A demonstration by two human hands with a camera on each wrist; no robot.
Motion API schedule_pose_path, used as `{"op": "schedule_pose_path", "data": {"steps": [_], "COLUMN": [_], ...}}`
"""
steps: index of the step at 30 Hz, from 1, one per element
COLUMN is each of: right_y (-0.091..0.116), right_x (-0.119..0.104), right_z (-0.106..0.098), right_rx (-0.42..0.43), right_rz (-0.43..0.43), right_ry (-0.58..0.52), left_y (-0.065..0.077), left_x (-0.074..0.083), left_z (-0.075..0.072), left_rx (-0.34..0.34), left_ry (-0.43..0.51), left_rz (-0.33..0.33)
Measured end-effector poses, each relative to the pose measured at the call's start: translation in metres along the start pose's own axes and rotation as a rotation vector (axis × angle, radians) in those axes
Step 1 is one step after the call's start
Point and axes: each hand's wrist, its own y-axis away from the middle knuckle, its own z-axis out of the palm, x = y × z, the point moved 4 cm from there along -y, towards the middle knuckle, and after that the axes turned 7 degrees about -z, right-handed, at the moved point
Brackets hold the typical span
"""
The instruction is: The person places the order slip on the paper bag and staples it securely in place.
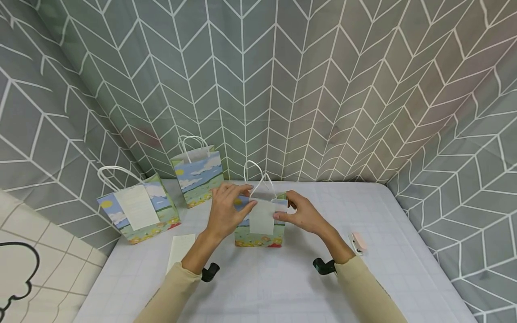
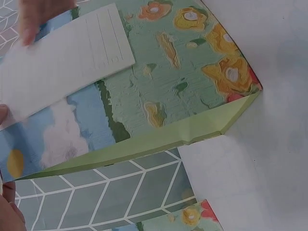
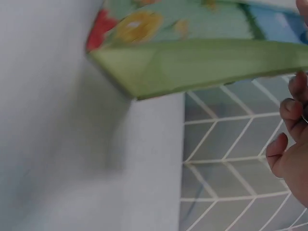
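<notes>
A small paper gift bag (image 1: 242,235) with white handles stands mid-table, printed with sky, meadow and flowers. Over its front upper part lies a white lined card (image 1: 261,220), its faint lines showing in the left wrist view. My left hand (image 1: 229,210) pinches the bag's top left, thumb at the card's upper edge and fingers over the rim. At the other side my right hand (image 1: 302,215) holds the bag, thumb on the card's right edge and fingers behind. Some curled right fingers (image 3: 291,108) show near the bag's green side in the right wrist view.
To the left stands a matching bag (image 1: 167,202) with a white card on its front. Another matching bag (image 1: 202,175) stands behind, near the patterned curtain. White paper (image 1: 177,246) lies by my left forearm. A small pink and white object (image 1: 357,243) lies right of my right wrist.
</notes>
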Motion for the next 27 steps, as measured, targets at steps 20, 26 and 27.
{"op": "schedule_pose_path", "data": {"steps": [20, 26, 27], "right_y": [-0.009, -0.010, -0.010], "right_x": [-0.026, -0.026, -0.026], "right_z": [-0.001, 0.000, 0.000], "right_rx": [0.210, 0.215, 0.214], "right_rz": [-0.125, -0.114, -0.112], "right_ry": [0.087, 0.080, 0.076], "left_y": [0.001, 0.003, 0.003], "left_x": [0.002, 0.001, 0.000], "left_z": [-0.001, 0.001, 0.001], "left_rx": [-0.024, -0.074, -0.084], "left_ry": [0.001, 0.062, 0.082], "left_rz": [-0.009, -0.083, -0.100]}}
